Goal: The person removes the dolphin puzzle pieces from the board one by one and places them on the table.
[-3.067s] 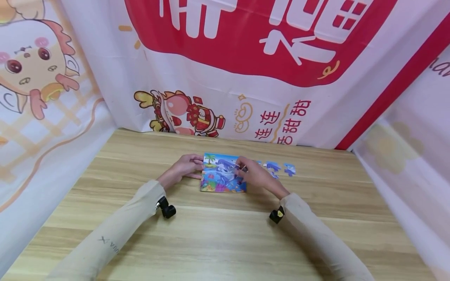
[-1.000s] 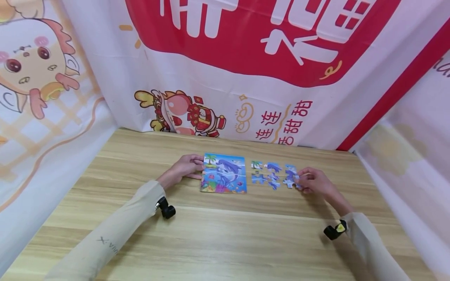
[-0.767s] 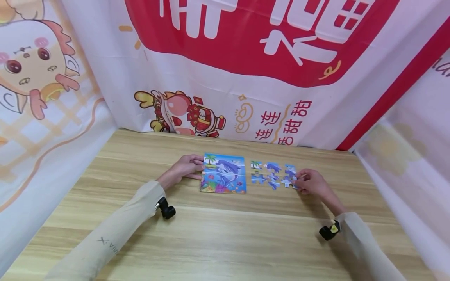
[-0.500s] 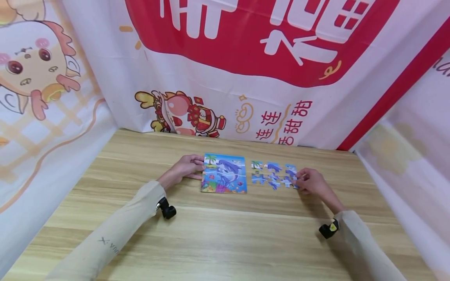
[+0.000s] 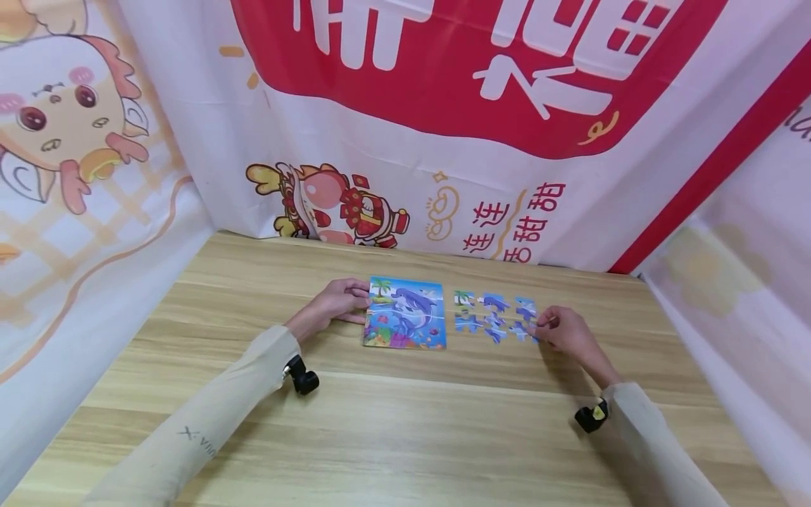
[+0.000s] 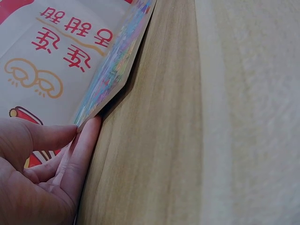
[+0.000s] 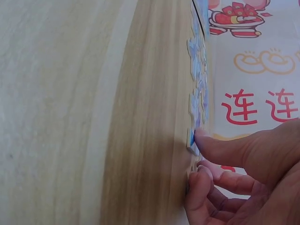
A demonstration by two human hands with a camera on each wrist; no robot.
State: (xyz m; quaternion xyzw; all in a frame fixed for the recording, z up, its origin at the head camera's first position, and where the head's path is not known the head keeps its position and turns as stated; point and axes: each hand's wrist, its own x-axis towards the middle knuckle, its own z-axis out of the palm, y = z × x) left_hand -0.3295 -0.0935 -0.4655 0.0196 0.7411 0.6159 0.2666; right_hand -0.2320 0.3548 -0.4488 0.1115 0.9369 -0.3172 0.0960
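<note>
A puzzle board [image 5: 408, 317] with a dolphin picture lies flat on the wooden table. At its left edge, my left hand [image 5: 338, 301] keeps hold, thumb [image 6: 61, 136] and fingers around the corner in the left wrist view. To the board's right, several loose jigsaw pieces [image 5: 494, 303] lie in two rows with small gaps. My right hand [image 5: 564, 329] is at the lower right jigsaw piece [image 5: 522, 331], its thumb and fingertips on that piece's right side. In the right wrist view the thumb presses the piece's end [image 7: 191, 140], while the other fingers curl low by the table.
The wooden table [image 5: 405, 422] runs up to a printed white and red cloth [image 5: 405, 105] behind the board. More cloth hangs along the left side [image 5: 82, 232] and right side. A small black camera is strapped at each wrist.
My right hand has gone from over the board to the lower right of the loose pieces, setting a piece there and shifting it slightly left. My left hand has stayed at the board.
</note>
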